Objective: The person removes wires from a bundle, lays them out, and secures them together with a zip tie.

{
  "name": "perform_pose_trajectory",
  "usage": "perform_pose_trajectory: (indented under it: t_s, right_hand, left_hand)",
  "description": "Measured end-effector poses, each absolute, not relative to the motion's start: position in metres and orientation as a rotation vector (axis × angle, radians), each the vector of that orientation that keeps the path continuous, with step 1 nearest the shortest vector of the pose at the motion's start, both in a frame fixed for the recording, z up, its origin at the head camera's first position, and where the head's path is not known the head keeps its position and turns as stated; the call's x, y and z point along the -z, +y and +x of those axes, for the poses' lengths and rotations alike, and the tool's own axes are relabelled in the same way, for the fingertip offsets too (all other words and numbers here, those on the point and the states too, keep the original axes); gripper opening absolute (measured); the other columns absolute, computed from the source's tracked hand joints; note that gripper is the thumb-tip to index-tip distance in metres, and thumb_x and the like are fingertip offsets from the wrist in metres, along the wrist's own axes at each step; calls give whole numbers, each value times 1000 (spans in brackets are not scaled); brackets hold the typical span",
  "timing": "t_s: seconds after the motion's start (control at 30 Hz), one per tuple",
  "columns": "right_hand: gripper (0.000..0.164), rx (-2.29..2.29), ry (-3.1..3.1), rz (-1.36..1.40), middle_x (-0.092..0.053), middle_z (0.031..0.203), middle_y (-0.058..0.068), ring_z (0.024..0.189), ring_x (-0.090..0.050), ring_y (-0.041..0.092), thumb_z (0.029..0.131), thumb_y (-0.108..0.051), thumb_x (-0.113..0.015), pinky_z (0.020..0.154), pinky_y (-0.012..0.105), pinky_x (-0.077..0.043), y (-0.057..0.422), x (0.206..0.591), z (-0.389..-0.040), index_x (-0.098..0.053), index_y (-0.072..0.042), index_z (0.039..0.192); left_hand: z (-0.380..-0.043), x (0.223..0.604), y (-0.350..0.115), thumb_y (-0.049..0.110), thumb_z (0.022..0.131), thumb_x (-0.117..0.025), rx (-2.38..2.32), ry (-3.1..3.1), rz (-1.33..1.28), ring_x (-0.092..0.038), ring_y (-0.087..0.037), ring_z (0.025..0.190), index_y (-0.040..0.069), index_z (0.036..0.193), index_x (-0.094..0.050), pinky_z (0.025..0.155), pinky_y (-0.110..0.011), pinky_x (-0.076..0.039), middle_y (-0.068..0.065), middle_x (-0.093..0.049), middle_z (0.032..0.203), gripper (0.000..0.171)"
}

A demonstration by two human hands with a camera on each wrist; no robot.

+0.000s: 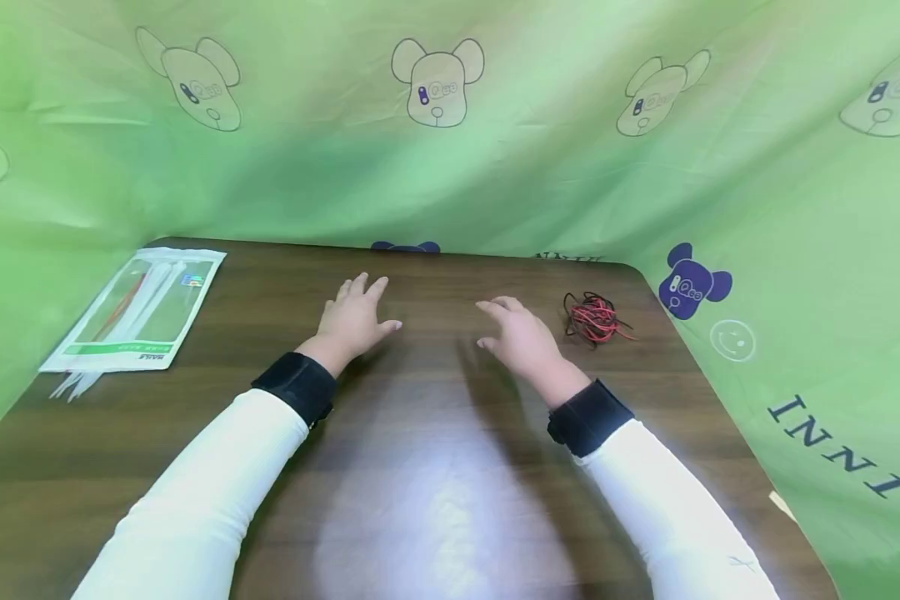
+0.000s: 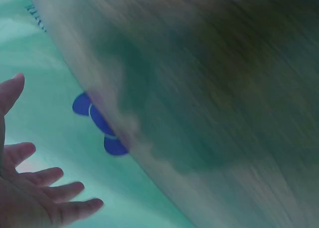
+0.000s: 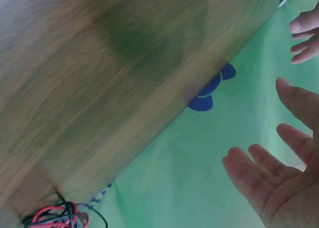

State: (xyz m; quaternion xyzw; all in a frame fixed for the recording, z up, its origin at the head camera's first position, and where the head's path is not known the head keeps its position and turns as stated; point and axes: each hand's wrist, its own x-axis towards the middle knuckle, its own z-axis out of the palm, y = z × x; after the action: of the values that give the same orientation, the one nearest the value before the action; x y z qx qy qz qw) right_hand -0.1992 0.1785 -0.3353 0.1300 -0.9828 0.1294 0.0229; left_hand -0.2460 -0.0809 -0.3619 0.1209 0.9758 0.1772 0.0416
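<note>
My left hand is over the middle of the table, fingers spread and holding nothing. Across from it, my right hand has its fingers loosely extended, also with nothing in them. A tangled bundle of red and black wire lies on the table just right of the right hand; part of the same wire bundle shows at the bottom of the right wrist view. Far to the left lies a clear plastic bag with a green band, white strips inside it and white strip ends sticking out at its near end.
The dark brown wooden table has a green curtain with printed bear heads behind it and along both sides. A small pale piece sits at the table's right edge. Dark bands circle both wrists.
</note>
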Motion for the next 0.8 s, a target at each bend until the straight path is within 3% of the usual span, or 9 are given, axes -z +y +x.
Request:
perform_pose_trajectory:
  t_s: [0.13, 0.37, 0.57, 0.8]
  right_hand:
    - [53, -391, -2955, 436, -54, 133, 15, 106, -62, 34, 83, -17, -75, 86, 47, -51, 187, 334, -182, -58, -10, 132]
    - [39, -369, -2790, 587, -64, 115, 12, 103, -63, 27, 80, -8, -77, 87, 40, -52, 189, 338, -135, -66, -5, 118]
    - [34, -325, -2719, 658, -67, 106, 8, 96, -66, 24, 77, -6, -79, 81, 37, -54, 185, 335, -106, -70, -6, 110]
    - [32, -308, -2664, 746, -68, 104, 7, 96, -66, 21, 75, -5, -80, 80, 35, -54, 180, 333, -83, -71, -6, 106]
  left_hand:
    - [-254, 369, -61, 40, 91, -65, -605, 2988, 457, -24, -43, 140, 10, 153, -25, 107, -61, -28, -23, -22, 155, 80]
    - [-266, 386, -21, 37, 89, -68, -639, 2932, 590, -28, -39, 140, 10, 151, -29, 109, -55, -29, -21, -28, 153, 78]
    - [-271, 383, 10, 36, 90, -68, -664, 2912, 705, -32, -37, 138, 9, 149, -33, 110, -49, -31, -20, -33, 151, 74]
    - [-282, 371, 40, 45, 82, -74, -669, 2894, 824, -17, -34, 145, 14, 153, -24, 114, -51, -20, -18, -22, 157, 92]
